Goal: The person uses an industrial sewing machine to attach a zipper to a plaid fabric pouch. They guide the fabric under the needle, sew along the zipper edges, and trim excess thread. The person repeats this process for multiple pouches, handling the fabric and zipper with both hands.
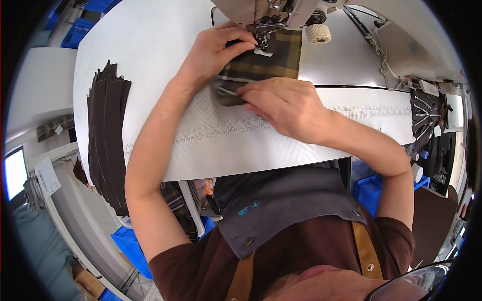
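Note:
A dark plaid fabric piece [283,59] with olive-brown stripes lies under the presser foot [263,51] of a sewing machine [301,12]. My left hand [216,47] is closed, thumb and forefinger pinching the fabric's left edge right beside the foot. Closer to me, my right hand [291,105] grips the near end of the same cloth, which is lifted and folded over toward the left. That folded end is smeared by motion, and a pale line runs across it. The fingertips of my right hand are partly hidden behind the cloth.
A stack of dark brown cut fabric strips [108,135] lies at the table's left end. A printed ruler scale [226,129] crosses the white table [241,158]. Dark pieces hang at the right end [427,118]. Blue bins [369,193] stand below the table.

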The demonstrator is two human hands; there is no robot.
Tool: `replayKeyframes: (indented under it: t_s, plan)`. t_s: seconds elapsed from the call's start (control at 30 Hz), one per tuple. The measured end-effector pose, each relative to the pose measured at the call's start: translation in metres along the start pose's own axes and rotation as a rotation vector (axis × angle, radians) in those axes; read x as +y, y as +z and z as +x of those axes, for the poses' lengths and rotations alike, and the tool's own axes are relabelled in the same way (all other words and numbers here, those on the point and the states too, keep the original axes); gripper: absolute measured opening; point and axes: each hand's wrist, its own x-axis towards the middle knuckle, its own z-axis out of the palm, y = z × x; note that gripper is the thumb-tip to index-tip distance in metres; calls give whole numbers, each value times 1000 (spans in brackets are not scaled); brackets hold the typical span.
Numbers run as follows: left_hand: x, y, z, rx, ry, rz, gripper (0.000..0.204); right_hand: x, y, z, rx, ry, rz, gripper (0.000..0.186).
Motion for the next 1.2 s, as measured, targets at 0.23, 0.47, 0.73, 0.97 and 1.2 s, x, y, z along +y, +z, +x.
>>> replayKeyframes:
  t_s: [0.23,0.47,0.73,0.97,1.2]
  plan:
    - [18,11,-8,153,-134,42,13,7,-27,-11,-101,-46,50,14]
    - [25,11,-2,159,-276,49,17,10,-31,-27,-244,-136,-58,12]
    - [26,12,-3,141,-250,56,15,10,-27,-25,-248,-157,-72,12]
    - [16,23,-16,173,138,521,12,11,-24,-32,-228,-138,-23,14]
    - [9,24,-20,232,338,631,23,70,-27,-5,-227,44,-220,29]
